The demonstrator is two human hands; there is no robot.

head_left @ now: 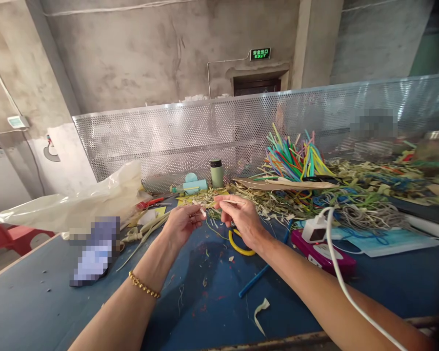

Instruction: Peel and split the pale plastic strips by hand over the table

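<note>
Pale plastic made up the bag slumped at the far left of the blue tabletop. Red pliers lay just past the bag's right edge.

Next came the left hand, a gold bracelet on its wrist. It was raised above the tabletop, its fingers closed in a pinch on a short pale scrap. Just beside it, at the same height, was the right hand. Its fingers were pinched shut on a thin pale strip that ran across the top of the hand. Scrap and strip were both in the air over the middle of the tabletop, close together between the two hands.

Behind the hands a green bottle stood against the perforated metal screen. Under the right hand lay a yellow ring, and nearer the camera a blue stick.

Farther right, a coloured bundle fanned up from a heap of pale trimmings. A white charger sat on a pink box, and its cable ran toward the camera across the right forearm. A blue mask lay flat beside the box, toward the right edge.
</note>
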